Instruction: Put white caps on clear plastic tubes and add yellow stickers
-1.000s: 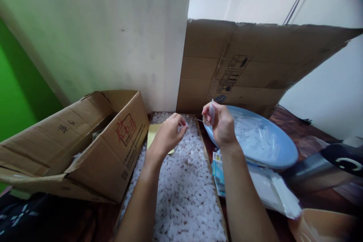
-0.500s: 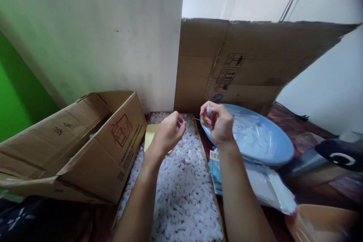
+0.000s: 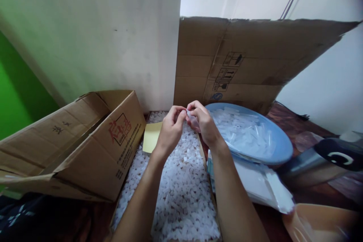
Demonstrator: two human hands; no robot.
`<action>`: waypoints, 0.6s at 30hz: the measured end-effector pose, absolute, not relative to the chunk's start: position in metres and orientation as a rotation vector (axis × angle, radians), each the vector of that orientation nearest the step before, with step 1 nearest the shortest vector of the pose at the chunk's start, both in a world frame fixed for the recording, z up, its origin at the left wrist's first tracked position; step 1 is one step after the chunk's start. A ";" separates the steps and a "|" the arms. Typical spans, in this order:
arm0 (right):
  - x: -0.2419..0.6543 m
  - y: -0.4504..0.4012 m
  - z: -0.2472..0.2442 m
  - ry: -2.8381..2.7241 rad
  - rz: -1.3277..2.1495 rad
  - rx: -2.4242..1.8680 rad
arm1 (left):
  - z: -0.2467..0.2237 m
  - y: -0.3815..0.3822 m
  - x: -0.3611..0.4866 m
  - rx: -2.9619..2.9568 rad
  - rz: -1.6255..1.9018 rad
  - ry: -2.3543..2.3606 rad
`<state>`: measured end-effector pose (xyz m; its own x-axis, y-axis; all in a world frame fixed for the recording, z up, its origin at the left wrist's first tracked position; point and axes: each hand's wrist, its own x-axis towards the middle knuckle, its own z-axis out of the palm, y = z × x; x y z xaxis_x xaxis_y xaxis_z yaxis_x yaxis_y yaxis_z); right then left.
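My right hand (image 3: 206,124) is closed around a small translucent plastic tube (image 3: 194,120) with a narrow tip. Against that tip, the thumb and forefinger of my left hand (image 3: 171,127) are pinched; the small white plastic piece they held a moment ago is now mostly hidden by the fingers. Both hands meet above the far end of a shallow cardboard tray filled with small white plastic pieces (image 3: 184,189). To the right of my right hand, a blue basin (image 3: 285,147) holds many translucent tubes.
An open cardboard box (image 3: 113,151) stands at the left, beside a yellow paper (image 3: 150,136) on the pieces. Cardboard (image 3: 255,56) leans behind. At right lie white packets (image 3: 258,185), a dark-lidded metal flask (image 3: 314,162) and an orange container (image 3: 326,215).
My right hand has moved left with the tube and turned it toward my left hand. The hands, apart before, now meet at the tube's tip.
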<state>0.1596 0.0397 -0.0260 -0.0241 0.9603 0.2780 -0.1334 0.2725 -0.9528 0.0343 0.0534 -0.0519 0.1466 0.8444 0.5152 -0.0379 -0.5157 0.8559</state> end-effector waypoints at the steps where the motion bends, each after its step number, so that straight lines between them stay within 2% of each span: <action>1: 0.159 0.040 -0.026 -1.257 1.093 -0.887 | -0.052 0.053 0.035 1.633 1.468 0.771; 8: 0.159 0.045 -0.033 -1.230 1.162 -0.805 | -0.047 0.054 0.030 1.555 1.411 0.583; 18: 0.158 0.044 -0.035 -1.480 1.241 -0.765 | -0.043 0.058 0.010 1.543 1.522 0.650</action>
